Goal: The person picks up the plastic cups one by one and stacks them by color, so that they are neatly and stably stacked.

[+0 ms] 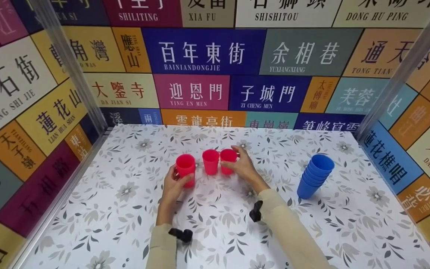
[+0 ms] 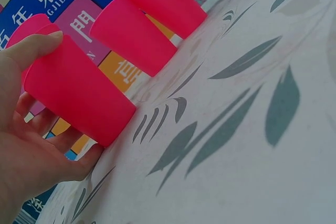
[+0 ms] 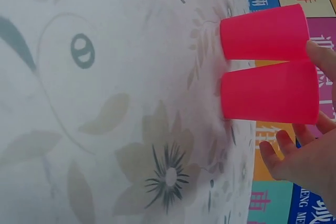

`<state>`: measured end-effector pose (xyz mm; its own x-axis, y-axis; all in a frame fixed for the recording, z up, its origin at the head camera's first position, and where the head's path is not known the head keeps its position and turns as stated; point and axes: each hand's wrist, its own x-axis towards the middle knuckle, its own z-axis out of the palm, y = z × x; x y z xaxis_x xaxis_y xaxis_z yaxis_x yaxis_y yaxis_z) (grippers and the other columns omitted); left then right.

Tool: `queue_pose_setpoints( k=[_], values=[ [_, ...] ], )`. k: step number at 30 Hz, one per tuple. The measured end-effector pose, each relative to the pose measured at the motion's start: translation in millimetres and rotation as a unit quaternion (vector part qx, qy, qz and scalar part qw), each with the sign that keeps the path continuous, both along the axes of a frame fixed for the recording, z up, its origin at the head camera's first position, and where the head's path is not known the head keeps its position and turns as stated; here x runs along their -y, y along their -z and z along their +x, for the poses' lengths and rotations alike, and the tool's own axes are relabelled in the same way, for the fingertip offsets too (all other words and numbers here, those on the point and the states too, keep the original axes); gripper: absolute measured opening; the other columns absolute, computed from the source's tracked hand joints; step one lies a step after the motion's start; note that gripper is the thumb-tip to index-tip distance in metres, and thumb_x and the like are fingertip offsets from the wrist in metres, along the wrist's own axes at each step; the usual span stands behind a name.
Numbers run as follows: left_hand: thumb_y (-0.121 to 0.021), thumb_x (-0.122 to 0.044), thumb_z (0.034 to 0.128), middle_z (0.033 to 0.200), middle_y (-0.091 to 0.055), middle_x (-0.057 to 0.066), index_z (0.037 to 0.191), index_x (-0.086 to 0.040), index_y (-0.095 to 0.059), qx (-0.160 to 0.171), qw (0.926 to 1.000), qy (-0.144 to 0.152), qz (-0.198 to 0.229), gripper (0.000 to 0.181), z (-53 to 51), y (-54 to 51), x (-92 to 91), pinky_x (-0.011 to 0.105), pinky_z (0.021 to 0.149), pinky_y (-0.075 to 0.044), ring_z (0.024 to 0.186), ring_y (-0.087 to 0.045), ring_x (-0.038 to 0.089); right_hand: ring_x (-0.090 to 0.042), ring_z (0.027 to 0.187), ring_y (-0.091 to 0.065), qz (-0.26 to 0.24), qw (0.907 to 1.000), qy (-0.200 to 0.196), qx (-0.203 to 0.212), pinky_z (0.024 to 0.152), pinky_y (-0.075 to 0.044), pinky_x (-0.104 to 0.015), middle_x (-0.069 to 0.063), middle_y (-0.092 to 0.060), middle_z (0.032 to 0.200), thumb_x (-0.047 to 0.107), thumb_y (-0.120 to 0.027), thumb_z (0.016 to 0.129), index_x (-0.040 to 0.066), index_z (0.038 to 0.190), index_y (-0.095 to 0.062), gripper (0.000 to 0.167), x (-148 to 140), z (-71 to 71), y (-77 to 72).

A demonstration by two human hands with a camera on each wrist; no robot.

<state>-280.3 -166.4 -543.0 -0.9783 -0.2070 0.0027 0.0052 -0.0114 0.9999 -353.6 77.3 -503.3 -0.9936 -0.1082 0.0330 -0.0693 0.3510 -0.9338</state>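
My left hand (image 1: 173,187) grips a red plastic cup (image 2: 79,87), thumb at its rim and fingers round the far side. A second rim shows behind that cup's mouth in the left wrist view, so another red cup may be nested with it. Side by side to its right stand a middle red cup (image 1: 210,163) and a right-hand red cup (image 3: 270,93), close together. My right hand (image 1: 243,164) holds the right-hand cup at its upper part, thumb in front and fingers behind. In the right wrist view some of its fingers (image 3: 270,156) stand away from the cup.
A leaning stack of several nested blue cups (image 1: 315,175) stands on the right of the table. The table (image 1: 215,231) has a white floral cover. Panels with colourful place-name signs (image 1: 203,52) enclose the back and both sides.
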Motion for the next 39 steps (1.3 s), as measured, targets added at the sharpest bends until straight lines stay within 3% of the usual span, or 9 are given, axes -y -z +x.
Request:
queue_pose_setpoints(
  k=[10,16,29,39],
  values=[
    [-0.077,-0.016,0.0848,0.145,-0.053,0.020,0.147,-0.005,-0.044,-0.016,0.9998,-0.005,-0.007,0.071,-0.7,0.2,-1.9,0.050,0.115,-0.041,0.134,-0.050,0.037,-0.031,0.124,-0.052,-0.038,0.9985,0.027,0.027,0.105,-0.046,-0.042,-0.018,-0.057,0.133,0.013,-0.081,0.081,0.006,0.142,-0.050,0.069,-1,-0.6,7.5],
    [-0.078,-0.017,0.0846,0.146,-0.052,0.019,0.148,-0.007,-0.044,-0.014,0.9999,0.001,0.008,0.072,-0.9,1.7,-2.0,0.050,0.116,-0.040,0.136,-0.049,0.036,-0.030,0.126,-0.052,-0.040,0.9981,0.036,0.030,0.107,-0.046,-0.041,-0.017,-0.057,0.134,0.014,-0.079,0.083,0.007,0.141,-0.051,0.065,-1,-1.3,4.1],
    [-0.079,-0.015,0.0830,0.145,-0.053,0.019,0.146,-0.007,-0.046,-0.018,0.9998,-0.002,0.004,0.072,1.1,4.1,0.4,0.050,0.117,-0.039,0.136,-0.049,0.037,-0.030,0.129,-0.050,-0.024,0.9992,0.025,0.020,0.107,-0.048,-0.041,-0.016,-0.056,0.136,0.019,-0.080,0.083,0.009,0.143,-0.049,0.069,-1,-1.2,-25.3],
    [-0.078,-0.014,0.0840,0.148,-0.051,0.019,0.147,-0.007,-0.045,-0.018,0.9998,-0.002,0.005,0.072,1.1,3.9,-0.2,0.049,0.118,-0.037,0.140,-0.046,0.037,-0.032,0.127,-0.053,-0.018,0.9993,-0.005,-0.032,0.100,-0.053,-0.043,-0.018,-0.058,0.134,0.018,-0.083,0.079,0.007,0.143,-0.050,0.073,8,-0.9,-59.9]
  ],
)
